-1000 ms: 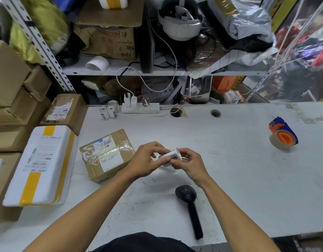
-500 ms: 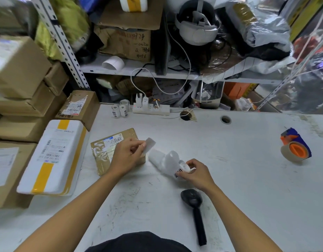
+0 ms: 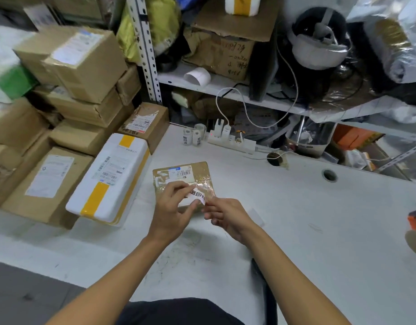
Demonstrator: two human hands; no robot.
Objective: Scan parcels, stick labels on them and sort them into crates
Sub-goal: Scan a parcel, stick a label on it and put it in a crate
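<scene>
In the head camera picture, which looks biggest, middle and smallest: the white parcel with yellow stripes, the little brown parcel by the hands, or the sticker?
1. White parcel with yellow stripes, clearly the largest.
2. Small brown parcel, partly hidden by the hands.
3. Sticker, smallest, pinched by the left hand and right hand.

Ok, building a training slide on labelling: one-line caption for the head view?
Both hands, left and right, hold a printed label over a taped cardboard parcel on the white table.
</scene>
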